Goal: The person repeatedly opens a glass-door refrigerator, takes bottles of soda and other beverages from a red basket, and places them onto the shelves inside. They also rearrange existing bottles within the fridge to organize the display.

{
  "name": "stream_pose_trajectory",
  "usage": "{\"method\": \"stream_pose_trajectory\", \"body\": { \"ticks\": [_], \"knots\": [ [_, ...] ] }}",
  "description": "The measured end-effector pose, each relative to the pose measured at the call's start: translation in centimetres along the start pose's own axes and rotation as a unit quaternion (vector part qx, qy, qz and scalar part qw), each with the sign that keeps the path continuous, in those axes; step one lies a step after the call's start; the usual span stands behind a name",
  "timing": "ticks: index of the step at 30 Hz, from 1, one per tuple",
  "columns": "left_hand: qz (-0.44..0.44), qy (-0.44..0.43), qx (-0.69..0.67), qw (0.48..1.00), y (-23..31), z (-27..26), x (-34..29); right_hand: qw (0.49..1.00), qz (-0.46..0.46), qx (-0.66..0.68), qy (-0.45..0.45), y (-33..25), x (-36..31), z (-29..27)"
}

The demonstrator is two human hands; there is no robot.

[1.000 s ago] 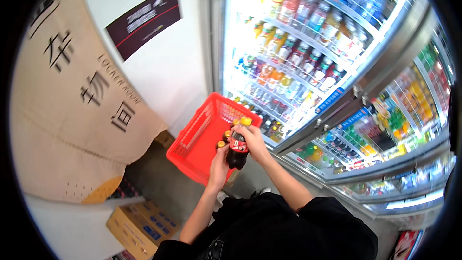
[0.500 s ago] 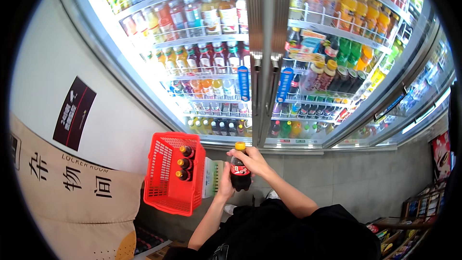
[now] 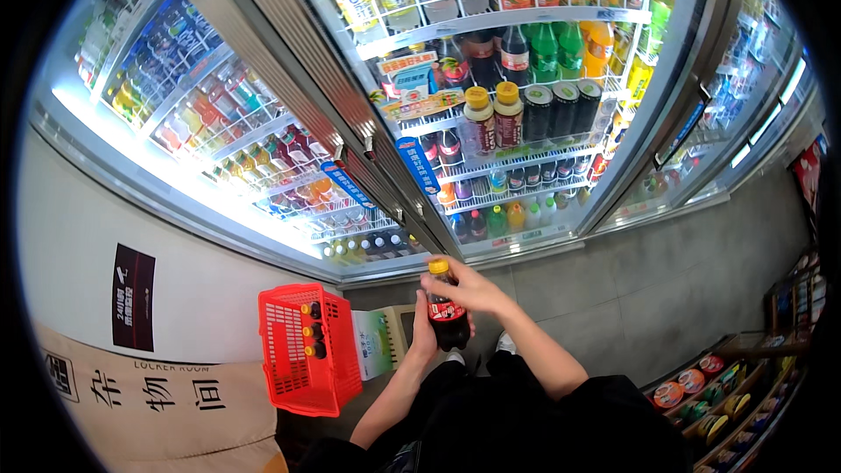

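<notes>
A bottle of dark cola with a yellow cap and a red label stands upright between my hands, in front of my body. My left hand wraps round its lower part from the left side. Across its neck and shoulder, just under the cap, lie the fingers of my right hand, closed on it; their tips are partly hidden. To the left, a red plastic basket holds several dark bottles with yellow caps lying in a row along one side.
Ahead stand glass-door drink coolers with shelves full of bottles and cans. A white and green box sits between the basket and my left arm. A beige curtain hangs at left; snack shelves stand at lower right.
My view has swung to the right, so the right-hand cooler fills more of it. Both hands still hold the cola bottle at nearly the same place.
</notes>
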State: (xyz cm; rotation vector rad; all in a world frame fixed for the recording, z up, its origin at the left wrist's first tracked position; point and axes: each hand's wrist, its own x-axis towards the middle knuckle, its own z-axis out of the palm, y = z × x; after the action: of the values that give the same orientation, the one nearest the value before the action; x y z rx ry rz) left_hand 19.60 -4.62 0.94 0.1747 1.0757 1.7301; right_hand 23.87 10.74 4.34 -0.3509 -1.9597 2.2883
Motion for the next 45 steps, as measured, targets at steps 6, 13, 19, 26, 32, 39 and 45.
{"method": "stream_pose_trajectory", "body": {
  "ticks": [6,13,19,26,32,39,45],
  "knots": [
    [0.017,0.014,-0.038,0.999,3.9,-2.0,0.9,0.982,0.027,0.136,0.132,-0.5,4.3,-2.4],
    [0.12,0.027,0.029,0.992,12.3,-6.9,0.2,0.934,-0.125,-0.217,0.255,-5.4,12.9,1.5],
    [0.135,-0.022,-0.002,0.991,14.3,-9.9,-0.5,0.917,-0.185,-0.202,0.29,-6.5,17.8,4.7],
    [0.117,-0.057,-0.009,0.991,15.0,-12.7,-1.5,0.893,-0.188,-0.171,0.372,-4.9,19.4,5.4],
    [0.098,-0.097,-0.058,0.989,14.8,-13.8,-1.5,0.894,-0.173,-0.158,0.383,-5.2,19.2,5.8],
    [0.072,-0.104,-0.06,0.99,14.2,-14.1,-1.4,0.853,-0.145,-0.193,0.463,-6.2,17.6,8.4],
    [0.066,-0.113,-0.062,0.989,12.9,-12.9,-1.2,0.862,-0.2,-0.11,0.452,-4.4,13.2,9.2]
  ]
}}
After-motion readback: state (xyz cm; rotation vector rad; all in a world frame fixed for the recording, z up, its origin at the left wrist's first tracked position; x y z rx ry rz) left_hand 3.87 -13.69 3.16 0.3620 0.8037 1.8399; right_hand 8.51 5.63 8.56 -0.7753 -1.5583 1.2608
